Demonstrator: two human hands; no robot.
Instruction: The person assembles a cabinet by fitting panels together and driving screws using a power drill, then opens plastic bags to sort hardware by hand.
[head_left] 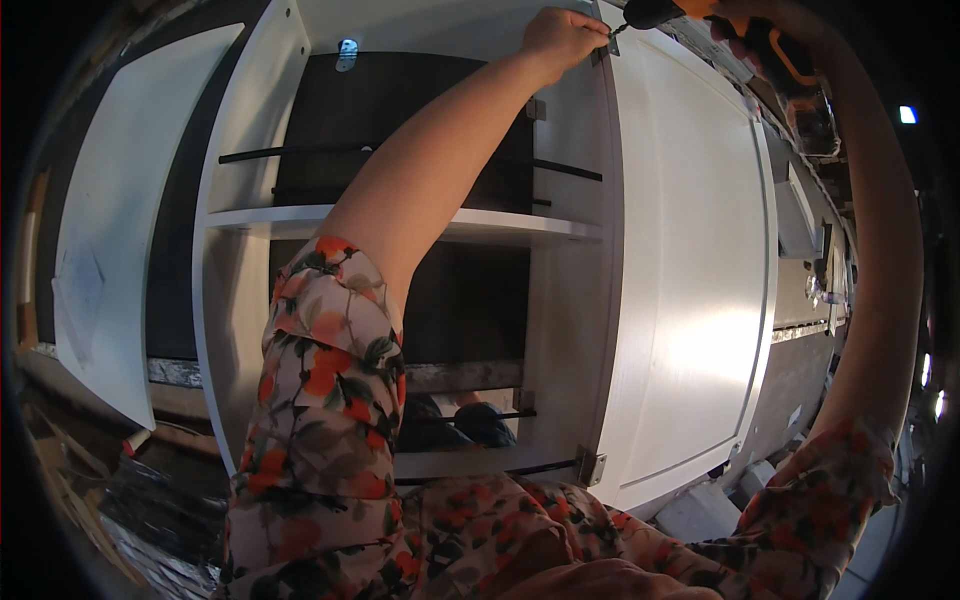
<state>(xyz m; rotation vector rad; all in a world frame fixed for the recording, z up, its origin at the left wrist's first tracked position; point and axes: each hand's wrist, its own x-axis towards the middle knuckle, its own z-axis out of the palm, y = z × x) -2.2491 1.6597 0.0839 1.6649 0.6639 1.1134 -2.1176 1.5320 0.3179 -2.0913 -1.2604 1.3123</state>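
Observation:
At the far end of a white cabinet frame (575, 330), my left hand (562, 45) reaches to the corner with its fingertips pinched together. What they pinch, if anything, is too small to make out. Beside those fingertips sits a metal hinge (611, 42) where the white panelled door (690, 250) meets the frame. My right hand (800, 28) grips an orange and black cordless drill (785, 62), held sideways over the door's far edge. Its bit (622, 29) points left and comes right up to the hinge and my left fingertips.
Near me, another hinge (592, 466) joins door and frame. A shelf (400, 222) and dark rods (300, 153) cross the cabinet. On the left lies a loose white panel (140, 210). Plastic wrap and cardboard pieces (70, 440) lie at lower left; white blocks (705, 515) sit by the door.

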